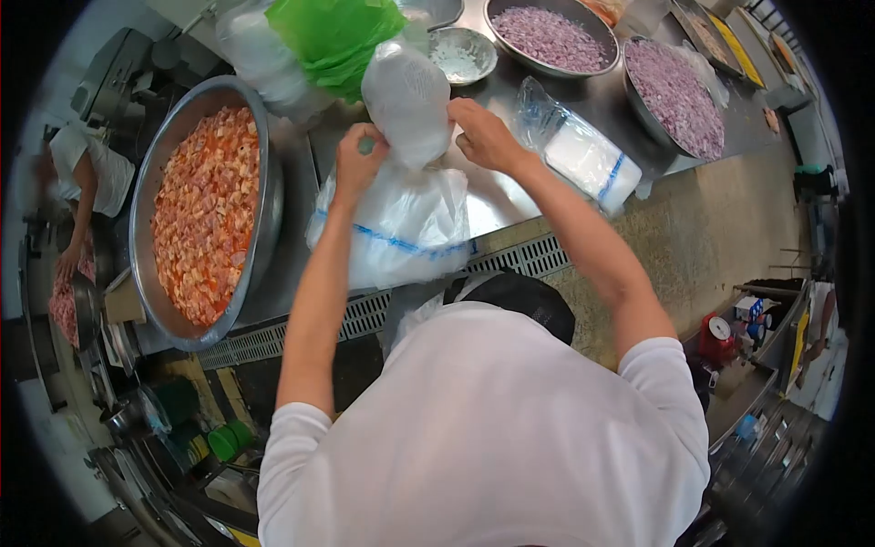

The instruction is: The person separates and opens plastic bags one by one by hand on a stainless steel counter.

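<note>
A translucent plastic bag [407, 102] stands puffed up between my hands above the steel table. My left hand [360, 157] pinches the bag's left edge, thumb and forefinger forming a ring. On the opposite edge, the fingers of my right hand [485, 137] are closed on the same bag. Below it, at the table's front edge, lies a pile of clear plastic bags [401, 219] with a blue stripe. A wrapped pack of white bags [588, 159] rests to the right of my right hand.
A large metal basin of diced seasoned meat [205, 219] stands at left. Bowls of chopped onion [551, 38] and more onion [674, 96] sit at the back right, beside a small bowl [462, 56]. A green bag [337, 41] lies behind. Another person [87, 173] works far left.
</note>
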`<action>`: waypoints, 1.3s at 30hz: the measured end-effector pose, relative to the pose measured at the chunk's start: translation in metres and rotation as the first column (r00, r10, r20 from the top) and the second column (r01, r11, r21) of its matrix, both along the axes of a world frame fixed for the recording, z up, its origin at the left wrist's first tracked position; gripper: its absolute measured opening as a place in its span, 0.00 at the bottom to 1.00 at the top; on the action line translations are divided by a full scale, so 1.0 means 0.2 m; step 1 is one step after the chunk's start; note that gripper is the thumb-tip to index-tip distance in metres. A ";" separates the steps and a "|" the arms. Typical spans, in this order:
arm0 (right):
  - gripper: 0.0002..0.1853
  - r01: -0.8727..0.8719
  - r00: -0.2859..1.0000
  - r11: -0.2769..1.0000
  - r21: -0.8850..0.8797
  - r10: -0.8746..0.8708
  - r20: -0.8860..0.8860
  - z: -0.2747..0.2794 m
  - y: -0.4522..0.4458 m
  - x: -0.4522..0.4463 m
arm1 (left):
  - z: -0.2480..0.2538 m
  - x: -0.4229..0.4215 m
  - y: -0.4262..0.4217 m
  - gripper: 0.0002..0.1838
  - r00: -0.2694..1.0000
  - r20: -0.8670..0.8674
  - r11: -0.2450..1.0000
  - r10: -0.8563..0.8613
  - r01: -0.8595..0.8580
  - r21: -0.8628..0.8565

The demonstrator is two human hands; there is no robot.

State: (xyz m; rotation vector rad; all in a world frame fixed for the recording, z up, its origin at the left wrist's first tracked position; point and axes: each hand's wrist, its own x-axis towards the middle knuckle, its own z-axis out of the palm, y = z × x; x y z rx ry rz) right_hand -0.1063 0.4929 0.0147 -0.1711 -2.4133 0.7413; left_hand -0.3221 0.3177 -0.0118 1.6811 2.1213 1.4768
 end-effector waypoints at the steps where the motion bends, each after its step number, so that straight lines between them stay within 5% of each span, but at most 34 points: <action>1: 0.09 0.019 0.994 0.999 -0.045 -0.024 -0.103 -0.04 -0.03 0.02 | 0.02 0.11 0.02 0.17 0.987 -0.004 0.979 0.161 -0.159 0.127; 2: 0.10 0.063 0.985 0.976 -0.211 -0.094 -0.144 -0.03 -0.02 0.03 | 0.02 0.22 0.01 0.17 0.946 0.015 0.915 0.323 -0.317 0.248; 5: 0.14 0.153 0.919 0.798 -0.582 -0.331 -0.213 -0.02 -0.03 0.09 | -0.05 0.47 -0.17 0.15 0.874 0.224 0.898 0.431 -0.392 -0.199; 6: 0.13 0.160 0.928 0.765 -0.623 -0.332 -0.169 -0.03 -0.04 0.11 | -0.06 0.58 -0.25 0.13 0.968 -0.056 0.798 0.244 -0.233 -0.556; 7: 0.12 0.172 0.937 0.725 -0.667 -0.330 -0.117 -0.05 -0.07 0.15 | -0.14 0.66 -0.32 0.13 0.990 -0.097 0.830 0.101 -0.138 -0.540; 11: 0.06 0.183 0.979 0.640 -0.746 -0.048 0.199 -0.14 -0.35 0.33 | -0.31 0.65 -0.40 0.08 0.926 0.276 0.902 0.257 -0.127 -0.413; 12: 0.06 0.250 0.957 0.527 -0.812 -0.007 0.290 -0.12 -0.46 0.35 | -0.28 0.63 -0.40 0.08 0.873 0.401 0.906 0.278 -0.100 -0.411; 15: 0.10 0.215 0.976 0.707 -0.674 -0.131 0.173 -0.22 -0.69 0.30 | -0.17 0.61 -0.40 0.08 0.768 0.580 0.934 0.271 -0.065 -0.350; 17: 0.12 0.180 0.982 0.708 -0.682 -0.090 0.166 -0.25 -0.74 0.26 | -0.13 0.64 -0.40 0.09 0.757 0.598 0.946 0.263 -0.080 -0.315; 19: 0.13 0.186 0.937 0.500 -0.846 0.170 0.306 -0.17 -0.69 0.23 | -0.06 0.68 -0.39 0.09 0.775 0.567 0.950 0.279 -0.135 -0.282; 22: 0.14 0.171 0.923 0.580 -0.797 0.189 0.335 -0.02 -0.66 0.24 | 0.18 0.74 -0.41 0.07 0.610 0.733 0.936 0.302 -0.042 -0.350; 25: 0.18 0.026 0.910 0.721 -0.692 0.270 0.316 0.00 -0.60 0.27 | 0.14 0.70 -0.44 0.10 0.492 0.854 0.965 0.169 0.094 -0.245; 28: 0.20 0.180 0.981 0.362 -0.915 0.008 0.196 0.08 -0.50 0.31 | 0.25 0.62 -0.43 0.13 -0.033 0.991 0.981 -0.127 -0.150 0.121; 29: 0.19 0.208 0.976 0.448 -0.870 -0.159 0.151 0.03 -0.41 0.33 | 0.29 0.56 -0.46 0.15 -0.240 0.859 0.892 -0.452 -0.103 0.440; 30: 0.18 0.248 0.944 0.520 -0.817 -0.318 0.085 -0.02 -0.32 0.33 | 0.35 0.55 -0.46 0.15 -0.216 0.862 0.869 -0.459 0.092 0.486; 32: 0.15 0.063 0.885 0.579 -0.813 -0.409 -0.222 0.20 -0.25 0.27 | 0.58 0.56 -0.45 0.14 -0.172 0.861 0.732 -0.479 0.462 0.500; 33: 0.14 -0.213 0.886 0.532 -0.820 -0.249 -0.392 0.44 -0.24 0.29 | 0.68 0.56 -0.42 0.11 -0.037 0.938 0.783 -0.345 0.540 0.309; 34: 0.13 -0.470 0.822 0.433 -0.769 -0.104 -0.560 0.69 -0.23 0.32 | 0.78 0.57 -0.38 0.09 0.521 0.797 0.925 -0.307 0.361 0.120; 35: 0.12 -0.577 0.797 0.528 -0.623 0.201 -0.569 0.87 -0.24 0.34 | 0.84 0.58 -0.33 0.07 0.902 0.422 0.995 -0.095 0.082 0.050; 36: 0.12 -0.694 0.718 0.559 -0.455 0.488 -0.497 1.00 -0.26 0.35 | 0.88 0.38 -0.27 0.04 0.992 -0.095 0.995 -0.078 0.083 0.056; 37: 0.12 -0.570 0.815 0.760 -0.311 0.473 -0.335 1.06 -0.26 0.30 | 1.03 0.33 -0.19 0.08 0.918 -0.393 0.973 0.044 0.051 0.226; 38: 0.11 -0.425 0.898 0.897 -0.120 0.402 -0.179 1.11 -0.24 0.23 | 1.13 0.26 -0.12 0.11 0.550 -0.776 0.937 0.309 -0.034 0.349; 39: 0.12 -0.276 0.959 0.955 0.105 0.282 -0.042 1.13 -0.20 0.17 | 1.22 0.21 -0.03 0.12 0.685 -0.692 0.942 0.227 0.026 0.335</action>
